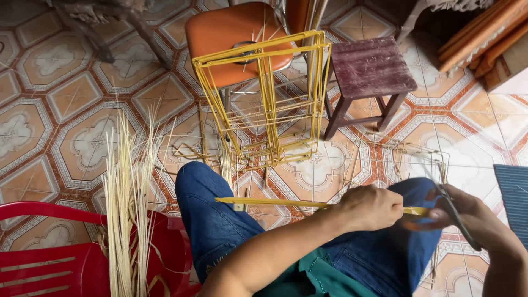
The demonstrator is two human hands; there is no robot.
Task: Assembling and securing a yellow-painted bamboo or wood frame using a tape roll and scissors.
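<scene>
We see a home used for craft work | patterned tile floor [71, 93] | orange chair [231, 33], wooden stool [371, 66] | yellow stick frame [264, 99] | pale straw bundle [126, 203] on red plastic chair [49, 264]

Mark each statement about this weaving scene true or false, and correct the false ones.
1. The left hand grips a long yellow strip. True.
2. The yellow frame lies flat on the purple stool. False: it stands upright on the tiled floor, beside the stool.
3. The right hand holds a dark tool at the strip's end. True; it looks like scissors, but it is blurred.
4. The bundle of pale straws rests on a blue chair. False: it leans by a red plastic chair.
5. An orange seat stands behind the frame. True.
</scene>
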